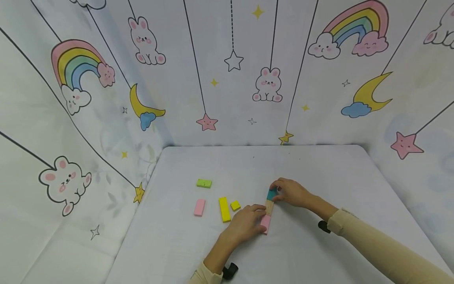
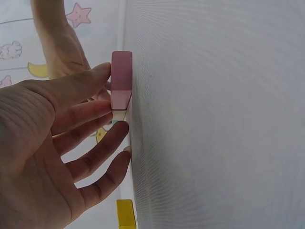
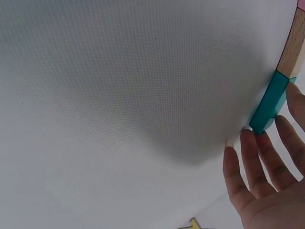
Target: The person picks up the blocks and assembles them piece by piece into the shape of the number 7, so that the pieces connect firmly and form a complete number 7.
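Three blocks lie end to end in a row on the white table: a pink block (image 1: 265,223) nearest, a plain wooden block (image 1: 269,207) in the middle and a teal block (image 1: 271,195) farthest. My left hand (image 1: 244,225) pinches the pink block, its thumb at the near part and a finger on the other side reaching toward the wooden one. In the left wrist view the pink block (image 2: 121,78) stands end-on beside my thumb. At the far end my right hand (image 1: 292,193) holds the teal block (image 3: 270,102) between thumb and fingertips.
Left of the row lie a long yellow block (image 1: 224,210), a small yellow block (image 1: 235,205), another pink block (image 1: 200,207) and a green block (image 1: 203,183). White cloth walls (image 1: 241,130) printed with rainbows, rabbits and stars rise at the table's back and sides.
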Action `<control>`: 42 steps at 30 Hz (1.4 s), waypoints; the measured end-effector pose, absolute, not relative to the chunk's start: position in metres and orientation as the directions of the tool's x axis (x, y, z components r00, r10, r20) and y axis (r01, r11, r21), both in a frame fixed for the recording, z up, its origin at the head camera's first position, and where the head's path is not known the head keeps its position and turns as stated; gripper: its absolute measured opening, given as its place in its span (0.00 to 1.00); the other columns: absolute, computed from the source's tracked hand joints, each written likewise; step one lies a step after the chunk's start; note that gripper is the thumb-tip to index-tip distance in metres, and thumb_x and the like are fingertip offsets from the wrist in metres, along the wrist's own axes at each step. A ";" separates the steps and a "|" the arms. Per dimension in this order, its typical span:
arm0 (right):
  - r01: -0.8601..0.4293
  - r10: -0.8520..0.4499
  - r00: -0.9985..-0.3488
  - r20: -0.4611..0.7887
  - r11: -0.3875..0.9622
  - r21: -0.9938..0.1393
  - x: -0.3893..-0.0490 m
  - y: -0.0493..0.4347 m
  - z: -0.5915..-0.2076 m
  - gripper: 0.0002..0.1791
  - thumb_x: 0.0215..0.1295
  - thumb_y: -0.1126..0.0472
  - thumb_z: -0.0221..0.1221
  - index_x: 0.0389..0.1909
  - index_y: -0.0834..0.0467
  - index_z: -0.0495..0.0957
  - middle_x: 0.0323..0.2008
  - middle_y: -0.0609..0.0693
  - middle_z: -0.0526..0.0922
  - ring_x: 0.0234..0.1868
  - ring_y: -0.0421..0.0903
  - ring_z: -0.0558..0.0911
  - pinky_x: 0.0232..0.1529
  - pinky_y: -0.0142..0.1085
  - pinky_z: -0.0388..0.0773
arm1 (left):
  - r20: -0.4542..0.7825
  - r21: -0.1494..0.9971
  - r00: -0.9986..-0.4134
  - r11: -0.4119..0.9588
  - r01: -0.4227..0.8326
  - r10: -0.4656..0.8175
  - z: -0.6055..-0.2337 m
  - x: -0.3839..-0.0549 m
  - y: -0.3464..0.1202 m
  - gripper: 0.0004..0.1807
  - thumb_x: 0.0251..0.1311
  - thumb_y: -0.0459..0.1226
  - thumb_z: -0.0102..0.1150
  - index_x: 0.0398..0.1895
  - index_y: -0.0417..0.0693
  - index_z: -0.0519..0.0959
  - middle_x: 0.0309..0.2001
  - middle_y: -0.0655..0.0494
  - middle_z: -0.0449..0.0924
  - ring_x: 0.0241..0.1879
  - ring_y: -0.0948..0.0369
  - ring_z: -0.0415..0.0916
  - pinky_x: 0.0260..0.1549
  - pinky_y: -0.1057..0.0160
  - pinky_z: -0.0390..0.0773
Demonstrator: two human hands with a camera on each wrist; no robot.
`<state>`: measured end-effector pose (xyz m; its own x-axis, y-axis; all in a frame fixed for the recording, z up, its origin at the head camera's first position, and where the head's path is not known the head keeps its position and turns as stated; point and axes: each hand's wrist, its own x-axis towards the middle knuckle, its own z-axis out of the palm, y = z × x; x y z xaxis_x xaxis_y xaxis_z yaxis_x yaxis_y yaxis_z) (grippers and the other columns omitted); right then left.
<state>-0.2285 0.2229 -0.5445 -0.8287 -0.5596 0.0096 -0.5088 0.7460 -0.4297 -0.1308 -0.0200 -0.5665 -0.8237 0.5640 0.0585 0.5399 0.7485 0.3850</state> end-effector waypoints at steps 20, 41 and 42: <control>-0.504 -0.554 -0.832 0.014 0.745 -0.437 -0.231 0.226 -0.550 0.21 0.61 0.53 0.74 0.53 0.56 0.84 0.50 0.50 0.84 0.49 0.52 0.84 0.46 0.47 0.81 | 0.058 0.403 -0.824 0.742 0.536 0.564 -0.565 -0.130 -0.019 0.30 0.64 0.49 0.72 0.67 0.51 0.81 0.69 0.64 0.76 0.66 0.61 0.74 0.64 0.60 0.73; -0.504 -0.546 -0.837 0.041 0.738 -0.450 -0.232 0.226 -0.553 0.18 0.61 0.55 0.74 0.51 0.54 0.84 0.47 0.48 0.84 0.47 0.51 0.84 0.45 0.45 0.80 | 0.127 0.370 -0.812 0.732 0.572 0.570 -0.566 -0.132 -0.017 0.21 0.64 0.44 0.72 0.59 0.50 0.85 0.64 0.60 0.80 0.57 0.60 0.79 0.55 0.64 0.78; -0.506 -0.548 -0.836 0.044 0.736 -0.449 -0.232 0.226 -0.553 0.18 0.62 0.55 0.74 0.51 0.54 0.84 0.47 0.48 0.84 0.47 0.51 0.84 0.45 0.45 0.80 | 0.128 0.370 -0.813 0.733 0.571 0.569 -0.566 -0.132 -0.016 0.21 0.64 0.44 0.72 0.59 0.50 0.85 0.63 0.60 0.80 0.57 0.60 0.79 0.55 0.64 0.78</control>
<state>-0.2323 0.2261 -0.5532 -0.8356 -0.5477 0.0437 -0.5061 0.7363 -0.4490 -0.1324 -0.0165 -0.5659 -0.8126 0.5686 0.1282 0.5711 0.7327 0.3701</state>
